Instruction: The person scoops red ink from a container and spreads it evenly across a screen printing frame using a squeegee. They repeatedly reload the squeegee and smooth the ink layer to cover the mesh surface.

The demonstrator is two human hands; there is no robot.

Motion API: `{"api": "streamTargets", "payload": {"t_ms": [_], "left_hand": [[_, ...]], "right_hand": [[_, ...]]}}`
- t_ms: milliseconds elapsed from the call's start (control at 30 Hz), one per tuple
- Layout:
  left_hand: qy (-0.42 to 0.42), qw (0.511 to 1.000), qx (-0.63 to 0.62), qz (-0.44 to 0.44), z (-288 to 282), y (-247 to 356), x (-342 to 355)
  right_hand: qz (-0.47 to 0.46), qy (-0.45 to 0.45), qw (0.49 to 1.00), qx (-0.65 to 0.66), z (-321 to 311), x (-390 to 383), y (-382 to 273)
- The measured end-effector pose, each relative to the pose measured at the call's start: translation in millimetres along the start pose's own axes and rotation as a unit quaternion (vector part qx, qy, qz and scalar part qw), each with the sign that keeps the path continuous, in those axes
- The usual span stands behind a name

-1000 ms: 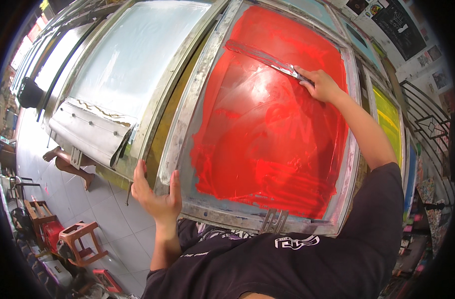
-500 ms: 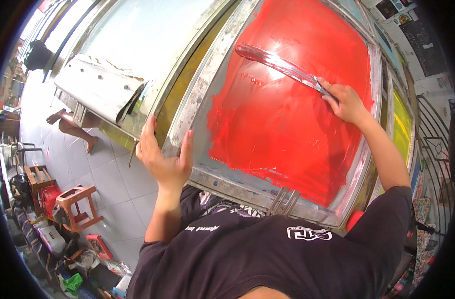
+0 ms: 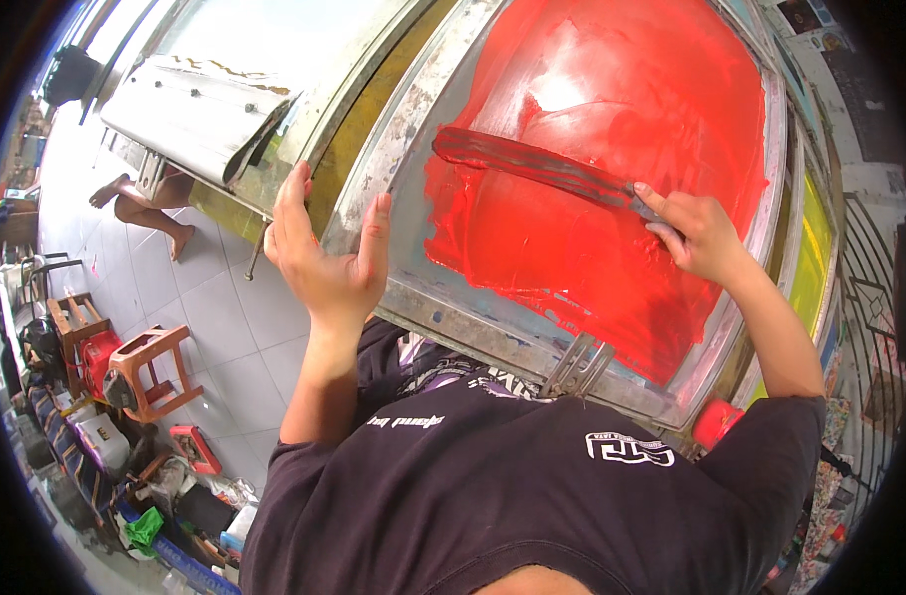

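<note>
A long ink spatula [image 3: 532, 169], its blade dark and streaked with red, lies slanted over thick red ink [image 3: 582, 268] on a framed printing screen [image 3: 448, 322]. My right hand [image 3: 706, 236] is closed round its handle end, with the index finger stretched along it. My left hand [image 3: 326, 263] hovers or rests at the frame's near left corner, thumb and fingers apart, with nothing in it. Whether its palm touches the frame, I cannot tell. A metal clamp [image 3: 579, 365] sits on the frame's near edge.
Left of the screen stands another pale frame with a white sheet [image 3: 180, 114] curling over its edge. Another person's legs [image 3: 156, 208] show beyond, on the tiled floor [image 3: 220, 317]. A brown stool [image 3: 151, 367] is at the left. A yellow screen [image 3: 808, 248] lies to the right.
My right hand has drawn the spatula nearer to me and slightly left, and its blade has turned from a shiny face to a darker one. My left hand stays spread by the frame corner.
</note>
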State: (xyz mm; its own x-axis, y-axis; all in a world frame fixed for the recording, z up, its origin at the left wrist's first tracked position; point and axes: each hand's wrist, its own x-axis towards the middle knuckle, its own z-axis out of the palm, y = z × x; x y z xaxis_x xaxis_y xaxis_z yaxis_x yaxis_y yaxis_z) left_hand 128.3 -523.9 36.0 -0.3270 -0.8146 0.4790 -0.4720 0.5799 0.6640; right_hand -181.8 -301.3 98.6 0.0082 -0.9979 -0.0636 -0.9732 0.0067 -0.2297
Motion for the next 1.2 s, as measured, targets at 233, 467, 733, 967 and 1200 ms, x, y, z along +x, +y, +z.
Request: {"api": "streamTargets", "payload": {"t_ms": [233, 467, 733, 967, 1200], "left_hand": [[0.014, 1.000, -0.002, 0.001, 1.4, -2.9, -1.7], [0.030, 0.999, -0.017, 0.004, 2.7, -5.1, -0.8], [0.044, 0.998, -0.050, -0.003, 3.6, -7.0, -1.5], [0.054, 0.997, -0.036, 0.029, 4.5, -9.3, 0.3], [0.071, 0.991, -0.110, 0.035, 5.0, -9.5, -1.7]], "right_hand": [[-0.033, -0.050, 0.998, 0.018, -5.5, 3.1, -15.1], [-0.056, -0.109, 0.991, 0.047, -18.7, 7.2, -13.5], [0.031, -0.166, 0.933, 0.319, -36.4, -21.2, 2.7], [0.252, -0.104, 0.813, 0.515, -63.6, -77.5, -16.2], [0.285, -0.014, 0.791, 0.541, -85.6, -145.2, -66.1]]}}
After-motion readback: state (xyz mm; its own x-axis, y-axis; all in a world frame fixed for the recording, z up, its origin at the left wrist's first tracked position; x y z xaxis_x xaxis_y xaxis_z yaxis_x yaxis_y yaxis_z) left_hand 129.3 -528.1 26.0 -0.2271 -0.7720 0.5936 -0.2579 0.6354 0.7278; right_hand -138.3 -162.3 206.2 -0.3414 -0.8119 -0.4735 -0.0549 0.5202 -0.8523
